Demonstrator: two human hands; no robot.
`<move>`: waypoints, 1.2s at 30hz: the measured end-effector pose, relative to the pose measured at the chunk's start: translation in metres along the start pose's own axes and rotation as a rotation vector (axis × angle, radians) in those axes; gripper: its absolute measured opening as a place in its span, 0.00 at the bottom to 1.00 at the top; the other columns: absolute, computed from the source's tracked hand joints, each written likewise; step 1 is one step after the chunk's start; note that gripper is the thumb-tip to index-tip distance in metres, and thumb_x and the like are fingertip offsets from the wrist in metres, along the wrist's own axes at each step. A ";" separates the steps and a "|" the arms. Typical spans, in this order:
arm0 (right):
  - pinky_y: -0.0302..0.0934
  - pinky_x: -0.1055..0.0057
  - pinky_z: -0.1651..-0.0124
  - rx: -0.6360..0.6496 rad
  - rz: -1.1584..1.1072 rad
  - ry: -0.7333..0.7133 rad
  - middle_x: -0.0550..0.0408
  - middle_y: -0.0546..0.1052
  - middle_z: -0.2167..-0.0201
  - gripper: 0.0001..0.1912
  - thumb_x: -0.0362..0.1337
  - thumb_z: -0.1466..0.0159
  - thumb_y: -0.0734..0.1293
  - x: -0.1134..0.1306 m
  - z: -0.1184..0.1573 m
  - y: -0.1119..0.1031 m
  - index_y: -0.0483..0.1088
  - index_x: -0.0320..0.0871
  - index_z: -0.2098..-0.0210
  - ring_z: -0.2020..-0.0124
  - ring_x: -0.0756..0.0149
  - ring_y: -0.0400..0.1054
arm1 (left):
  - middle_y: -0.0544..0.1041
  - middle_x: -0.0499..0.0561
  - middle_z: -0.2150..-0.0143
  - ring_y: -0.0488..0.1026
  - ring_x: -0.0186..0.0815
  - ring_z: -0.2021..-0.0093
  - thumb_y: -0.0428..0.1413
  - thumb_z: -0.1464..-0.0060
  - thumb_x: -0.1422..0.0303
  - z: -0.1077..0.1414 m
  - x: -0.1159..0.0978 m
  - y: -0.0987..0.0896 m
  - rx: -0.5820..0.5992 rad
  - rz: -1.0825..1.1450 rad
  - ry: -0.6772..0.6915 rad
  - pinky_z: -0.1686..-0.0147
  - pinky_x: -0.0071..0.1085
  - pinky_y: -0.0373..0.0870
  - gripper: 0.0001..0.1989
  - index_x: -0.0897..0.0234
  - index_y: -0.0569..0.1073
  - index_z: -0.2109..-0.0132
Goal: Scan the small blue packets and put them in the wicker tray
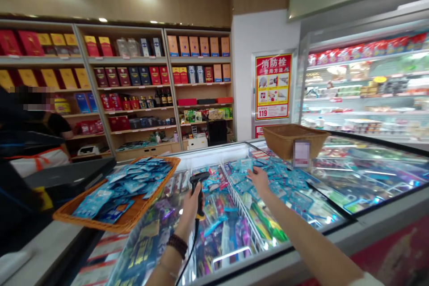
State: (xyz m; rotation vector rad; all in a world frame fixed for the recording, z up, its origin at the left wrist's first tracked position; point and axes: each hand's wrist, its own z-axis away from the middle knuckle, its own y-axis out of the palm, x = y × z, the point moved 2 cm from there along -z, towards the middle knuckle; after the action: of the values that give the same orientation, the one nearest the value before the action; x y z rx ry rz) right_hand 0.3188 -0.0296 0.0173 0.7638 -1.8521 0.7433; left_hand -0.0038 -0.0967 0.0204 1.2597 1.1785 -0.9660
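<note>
My left hand (193, 199) is wrapped round the handle of a black barcode scanner (199, 178), whose cable hangs down past my wrist. To its right, my right hand (259, 178) pinches a small blue packet (246, 165) by its edge. Many similar blue packets (284, 187) lie spread on the glass top of the freezer, beneath and beyond my right hand. On the left, a wicker tray (134, 222) carries a heap of blue packets (134, 181). Below the scanner, colourful wrapped goods (217, 219) show inside the freezer.
A brown basket (281, 143) with a label stands on the freezer's far right part. Another person (36, 116) is at the left edge, by a dark counter (77, 176). Shelves of boxed goods (134, 76) line the back wall. A refrigerated display (365, 80) stands at right.
</note>
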 end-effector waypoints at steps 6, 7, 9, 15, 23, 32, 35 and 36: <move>0.80 0.53 0.50 -0.097 0.155 0.104 0.50 0.84 0.71 0.09 0.44 0.41 0.75 -0.009 -0.050 -0.064 0.73 0.52 0.74 0.55 0.37 0.89 | 0.70 0.46 0.79 0.68 0.33 0.80 0.75 0.63 0.20 -0.004 0.005 0.038 0.048 0.032 -0.071 0.80 0.28 0.63 0.45 0.58 0.74 0.71; 0.81 0.50 0.45 -0.140 0.168 0.099 0.46 0.87 0.67 0.06 0.44 0.41 0.75 -0.013 -0.054 -0.068 0.77 0.51 0.70 0.51 0.36 0.88 | 0.70 0.46 0.79 0.67 0.32 0.80 0.76 0.63 0.20 -0.004 0.006 0.044 0.051 0.042 -0.074 0.80 0.28 0.63 0.45 0.58 0.74 0.72; 0.78 0.42 0.33 -0.247 0.171 0.075 0.37 0.91 0.55 0.13 0.43 0.39 0.73 -0.019 -0.057 -0.070 0.85 0.46 0.58 0.39 0.31 0.86 | 0.70 0.45 0.79 0.67 0.32 0.81 0.76 0.64 0.20 -0.003 0.008 0.051 0.060 0.066 -0.074 0.80 0.28 0.63 0.45 0.58 0.74 0.72; 0.78 0.45 0.28 -0.325 0.020 -0.066 0.29 0.79 0.28 0.31 0.44 0.37 0.70 -0.022 -0.041 -0.026 0.85 0.40 0.37 0.39 0.40 0.85 | 0.73 0.46 0.77 0.67 0.30 0.80 0.77 0.70 0.20 -0.002 -0.009 0.031 0.018 0.133 -0.015 0.81 0.27 0.61 0.47 0.58 0.73 0.70; 0.80 0.41 0.33 0.019 -0.130 -0.182 0.36 0.85 0.45 0.22 0.45 0.36 0.70 0.031 0.023 0.121 0.86 0.44 0.47 0.48 0.44 0.84 | 0.71 0.42 0.77 0.66 0.30 0.80 0.76 0.66 0.19 0.016 -0.062 -0.085 -0.198 0.113 0.144 0.79 0.28 0.63 0.47 0.56 0.72 0.67; 0.72 0.48 0.23 0.583 0.136 -0.428 0.39 0.90 0.35 0.23 0.37 0.28 0.74 0.150 0.150 0.286 0.84 0.45 0.35 0.29 0.41 0.82 | 0.68 0.44 0.80 0.66 0.35 0.80 0.71 0.57 0.18 0.036 -0.080 -0.211 -0.475 -0.046 0.222 0.77 0.32 0.63 0.44 0.54 0.71 0.68; 0.72 0.50 0.24 0.671 0.291 -0.481 0.36 0.89 0.34 0.27 0.37 0.30 0.79 0.164 0.171 0.316 0.82 0.44 0.33 0.26 0.39 0.79 | 0.68 0.44 0.80 0.67 0.36 0.80 0.68 0.54 0.17 0.036 -0.069 -0.226 -0.526 -0.072 0.215 0.77 0.32 0.62 0.44 0.54 0.71 0.67; 0.72 0.50 0.25 0.695 0.350 -0.479 0.35 0.89 0.34 0.29 0.38 0.32 0.81 0.166 0.174 0.323 0.82 0.44 0.33 0.25 0.38 0.78 | 0.68 0.44 0.80 0.67 0.36 0.80 0.67 0.53 0.16 0.036 -0.065 -0.229 -0.533 -0.076 0.218 0.77 0.32 0.62 0.44 0.54 0.71 0.67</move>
State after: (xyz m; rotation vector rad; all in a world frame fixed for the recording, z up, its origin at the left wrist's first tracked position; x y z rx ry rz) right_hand -0.0799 0.0068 0.0570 1.1376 -2.1984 1.5883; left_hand -0.2350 -0.1603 0.0408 0.9061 1.5387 -0.5186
